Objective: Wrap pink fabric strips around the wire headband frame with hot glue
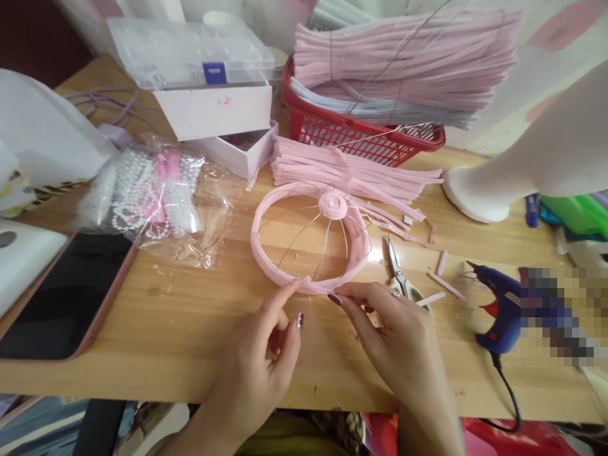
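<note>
A round wire frame wrapped in pink pipe cleaner rests on the table. Thin bare wires run from its rim up to a coiled pink rosette. At the rim's near side, my right hand pinches the pink pipe cleaner between thumb and index finger. My left hand lays its index fingertip against the rim just left of there, by a small crossing of the strip. Its thumb stands apart from that finger, with nothing visible between them. Scissors lie just beyond my right hand, partly covered by it.
A blue glue gun lies at right, near cut pink pieces. Behind are a pink pipe-cleaner bundle, a red basket and a white stand. Bagged pearl strings and a phone are at left.
</note>
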### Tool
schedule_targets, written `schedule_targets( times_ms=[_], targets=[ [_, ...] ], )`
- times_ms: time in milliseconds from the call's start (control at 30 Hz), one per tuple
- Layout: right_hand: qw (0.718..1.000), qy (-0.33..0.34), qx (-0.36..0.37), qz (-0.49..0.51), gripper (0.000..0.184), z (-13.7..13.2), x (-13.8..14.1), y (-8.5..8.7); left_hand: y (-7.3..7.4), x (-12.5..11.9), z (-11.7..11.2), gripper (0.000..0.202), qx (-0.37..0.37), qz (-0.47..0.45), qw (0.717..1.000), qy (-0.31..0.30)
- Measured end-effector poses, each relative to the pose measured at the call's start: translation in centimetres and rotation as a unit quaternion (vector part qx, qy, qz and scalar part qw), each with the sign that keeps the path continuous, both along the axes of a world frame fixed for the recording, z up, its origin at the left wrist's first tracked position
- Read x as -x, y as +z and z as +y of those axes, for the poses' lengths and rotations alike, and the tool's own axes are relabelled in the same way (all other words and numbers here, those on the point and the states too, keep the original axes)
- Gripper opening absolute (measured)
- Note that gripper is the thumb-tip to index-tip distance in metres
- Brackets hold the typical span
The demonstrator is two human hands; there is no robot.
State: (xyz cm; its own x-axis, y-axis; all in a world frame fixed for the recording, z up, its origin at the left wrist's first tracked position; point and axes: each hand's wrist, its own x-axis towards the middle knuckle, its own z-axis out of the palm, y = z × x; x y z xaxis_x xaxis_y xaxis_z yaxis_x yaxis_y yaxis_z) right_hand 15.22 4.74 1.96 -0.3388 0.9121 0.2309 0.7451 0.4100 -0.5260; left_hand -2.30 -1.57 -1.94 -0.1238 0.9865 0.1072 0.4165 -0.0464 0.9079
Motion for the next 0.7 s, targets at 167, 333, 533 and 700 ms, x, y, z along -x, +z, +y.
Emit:
schedule_targets(
  times_ms=[167, 333, 533, 700],
  targets=[
    [1.000, 0.002, 0.009, 0.005, 0.013, 0.01, -0.06, -0.25, -0.45, -0.17, 0.05, 0.048, -0.006, 0.021, 1.000, -0.001],
    [0.999, -0.005, 0.029, 0.013, 0.011, 0.02, -0.08, -0.30, -0.37, -0.23, 0.27, 0.046, -0.014, 0.058, 0.998, -0.001],
    [0.998, -0.022, 0.063, 0.018, 0.009, -0.07, -0.40, -0.20, -0.03, -0.35, 0.54, 0.043, -0.006, 0.093, 0.996, -0.003],
    [0.997, -0.013, 0.074, 0.017, 0.010, -0.02, -0.53, -0.28, 0.03, 0.09, 0.95, 0.039, -0.028, 0.132, 0.991, -0.015]
  ],
)
